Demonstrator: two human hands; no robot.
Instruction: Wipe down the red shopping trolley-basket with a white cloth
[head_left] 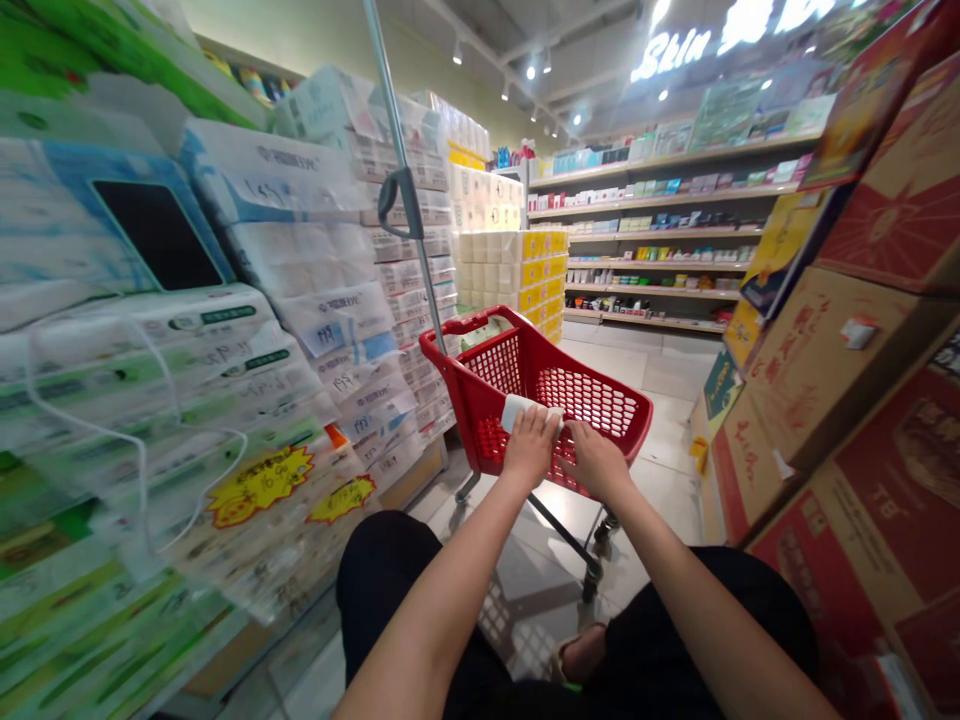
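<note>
A red plastic shopping cart [592, 400] with perforated sides stands in front of me on metal legs with wheels. My left hand [534, 440] presses a white cloth [517, 408] against the cart's near side, its fingers close together over the cloth. Just to the right, my right hand [592, 455] is at the same side of the cart, its fingers curled at the basket's upper edge. Whether the right fingers also grip a part of the cloth is hard to make out. A metal pole [390, 100] with a grey hook rises from the cart's far left corner.
Stacked tissue packs [322, 300] line the left, with a dark-screened phone [161, 235] and a white cable [97, 425] on them. Cardboard boxes [817, 370] are piled at the right. Stocked shelves [652, 238] stand at the back, beyond tiled floor [667, 385].
</note>
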